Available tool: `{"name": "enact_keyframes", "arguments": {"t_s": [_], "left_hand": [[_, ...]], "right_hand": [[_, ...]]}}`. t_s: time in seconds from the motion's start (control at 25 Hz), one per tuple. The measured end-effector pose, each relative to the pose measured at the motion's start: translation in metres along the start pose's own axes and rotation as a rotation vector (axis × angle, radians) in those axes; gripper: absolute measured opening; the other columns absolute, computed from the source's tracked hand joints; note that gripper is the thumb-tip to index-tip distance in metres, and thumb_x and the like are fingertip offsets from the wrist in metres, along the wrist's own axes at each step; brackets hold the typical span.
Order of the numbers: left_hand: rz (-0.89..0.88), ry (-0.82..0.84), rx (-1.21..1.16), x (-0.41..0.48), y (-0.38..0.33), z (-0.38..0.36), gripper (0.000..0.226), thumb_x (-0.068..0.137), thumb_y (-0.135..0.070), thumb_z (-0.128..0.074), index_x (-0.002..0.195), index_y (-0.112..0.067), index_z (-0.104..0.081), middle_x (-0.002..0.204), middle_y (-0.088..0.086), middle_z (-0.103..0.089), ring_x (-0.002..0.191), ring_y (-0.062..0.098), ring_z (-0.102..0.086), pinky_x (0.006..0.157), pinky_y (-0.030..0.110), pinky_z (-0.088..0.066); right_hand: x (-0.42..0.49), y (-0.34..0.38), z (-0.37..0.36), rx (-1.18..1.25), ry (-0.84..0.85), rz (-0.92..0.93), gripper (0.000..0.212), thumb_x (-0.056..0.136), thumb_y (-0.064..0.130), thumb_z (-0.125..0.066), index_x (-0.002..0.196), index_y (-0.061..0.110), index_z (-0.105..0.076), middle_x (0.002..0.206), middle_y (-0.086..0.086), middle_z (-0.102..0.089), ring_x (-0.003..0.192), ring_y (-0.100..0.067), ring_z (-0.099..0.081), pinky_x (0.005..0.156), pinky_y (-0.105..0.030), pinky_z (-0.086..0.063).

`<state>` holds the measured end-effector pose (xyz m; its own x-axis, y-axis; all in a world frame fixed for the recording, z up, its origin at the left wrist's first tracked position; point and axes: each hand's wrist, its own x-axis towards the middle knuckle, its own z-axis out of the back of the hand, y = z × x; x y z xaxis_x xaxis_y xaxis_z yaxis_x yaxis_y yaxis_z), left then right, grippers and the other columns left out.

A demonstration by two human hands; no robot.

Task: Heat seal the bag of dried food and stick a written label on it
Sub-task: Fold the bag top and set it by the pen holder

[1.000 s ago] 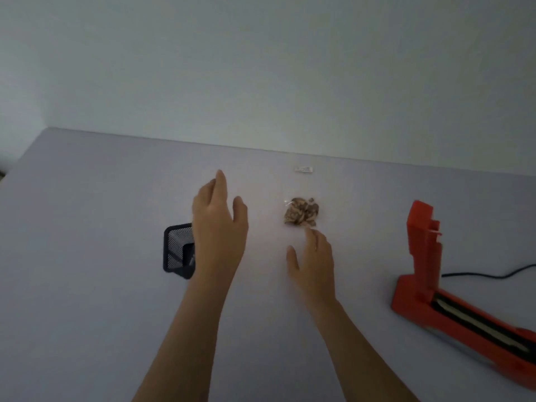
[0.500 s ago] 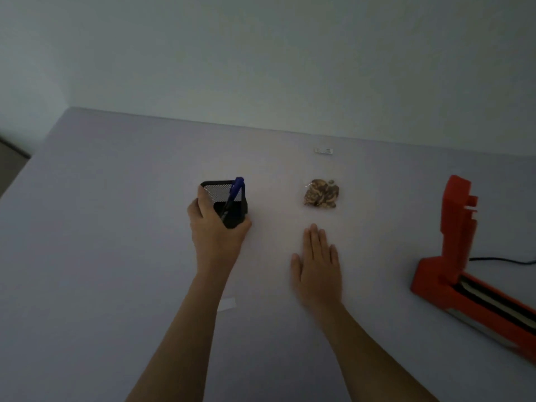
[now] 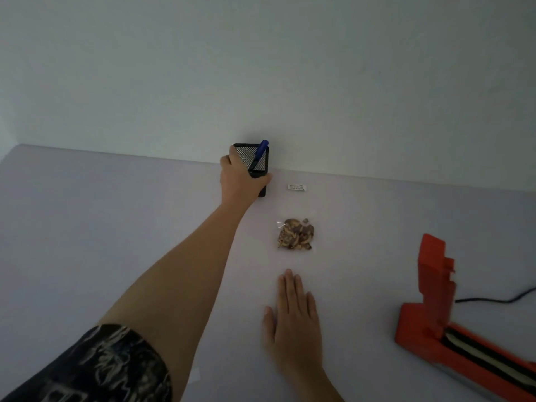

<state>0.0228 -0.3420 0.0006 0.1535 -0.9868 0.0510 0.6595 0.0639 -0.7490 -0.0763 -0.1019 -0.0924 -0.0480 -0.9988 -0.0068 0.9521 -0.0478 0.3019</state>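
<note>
Left hand [image 3: 242, 181] clamps a mesh pen holder [image 3: 255, 162] at the pale table's [image 3: 87, 227] far edge, against a bare wall [image 3: 261, 68]; right hand [image 3: 295, 317] lies flat, fingers together, near the bag of dried food [image 3: 295, 235].

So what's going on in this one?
A person is setting up to seal and label a snack bag. The left hand grips a black mesh pen holder with a blue pen in it, far back by the wall. The right hand lies flat and empty on the table. The bag of dried food, the small white label and the open red heat sealer are untouched.
</note>
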Motion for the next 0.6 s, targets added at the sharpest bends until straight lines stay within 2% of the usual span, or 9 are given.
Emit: {"name": "enact_keyframes", "arguments": {"t_s": [0.12, 0.28, 0.36, 0.44, 0.52, 0.6], "left_hand": [[-0.014, 0.021, 0.03, 0.011, 0.003, -0.015, 0.102, 0.072, -0.037, -0.077, 0.145, -0.002, -0.014, 0.131, 0.02, -0.036, 0.112, 0.035, -0.046, 0.091, 0.041, -0.044], [0.009, 0.064, 0.041, 0.022, 0.002, -0.022, 0.108, 0.073, -0.038, -0.075, 0.147, -0.003, -0.005, 0.139, 0.021, -0.026, 0.121, 0.039, -0.039, 0.098, 0.042, -0.039], [0.027, 0.079, 0.063, 0.02, -0.002, -0.019, 0.117, 0.072, -0.048, -0.074, 0.148, -0.01, 0.007, 0.151, 0.022, -0.009, 0.135, 0.043, -0.02, 0.108, 0.048, -0.026], [-0.003, 0.041, 0.085, 0.008, -0.008, -0.004, 0.118, 0.072, -0.059, -0.068, 0.147, -0.014, 0.012, 0.155, 0.019, 0.008, 0.141, 0.04, -0.001, 0.112, 0.051, -0.011], [-0.095, 0.004, 0.043, -0.019, -0.006, 0.017, 0.102, 0.08, -0.053, -0.064, 0.148, -0.011, -0.001, 0.156, 0.019, -0.001, 0.141, 0.037, -0.006, 0.113, 0.047, -0.012], [-0.233, 0.047, 0.032, -0.063, 0.012, 0.042, 0.075, 0.086, -0.036, -0.063, 0.143, -0.004, -0.027, 0.145, 0.021, -0.032, 0.131, 0.033, -0.033, 0.109, 0.037, -0.028]], "right_hand": [[-0.001, -0.001, -0.002, -0.017, -0.006, -0.005, 0.063, 0.084, 0.039, -0.039, 0.14, 0.009, -0.038, 0.149, -0.006, -0.036, 0.138, -0.016, -0.023, 0.11, -0.033, -0.015], [0.0, -0.001, -0.003, -0.011, -0.018, 0.007, 0.063, 0.084, 0.039, -0.038, 0.14, 0.009, -0.038, 0.149, -0.006, -0.036, 0.138, -0.016, -0.022, 0.109, -0.034, -0.017], [0.0, -0.001, -0.002, 0.005, -0.035, 0.013, 0.063, 0.085, 0.039, -0.038, 0.14, 0.008, -0.036, 0.149, -0.006, -0.035, 0.138, -0.016, -0.022, 0.111, -0.034, -0.015], [0.0, 0.0, 0.0, -0.005, -0.036, 0.017, 0.063, 0.085, 0.038, -0.037, 0.14, 0.007, -0.035, 0.149, -0.007, -0.035, 0.138, -0.017, -0.022, 0.111, -0.035, -0.013], [0.0, 0.001, 0.002, -0.022, -0.022, 0.014, 0.064, 0.085, 0.038, -0.035, 0.141, 0.007, -0.033, 0.15, -0.008, -0.034, 0.139, -0.019, -0.024, 0.111, -0.036, -0.014], [-0.002, 0.002, 0.003, -0.029, 0.012, 0.006, 0.065, 0.087, 0.039, -0.03, 0.143, 0.007, -0.029, 0.152, -0.009, -0.029, 0.141, -0.021, -0.023, 0.113, -0.038, -0.014]]}}
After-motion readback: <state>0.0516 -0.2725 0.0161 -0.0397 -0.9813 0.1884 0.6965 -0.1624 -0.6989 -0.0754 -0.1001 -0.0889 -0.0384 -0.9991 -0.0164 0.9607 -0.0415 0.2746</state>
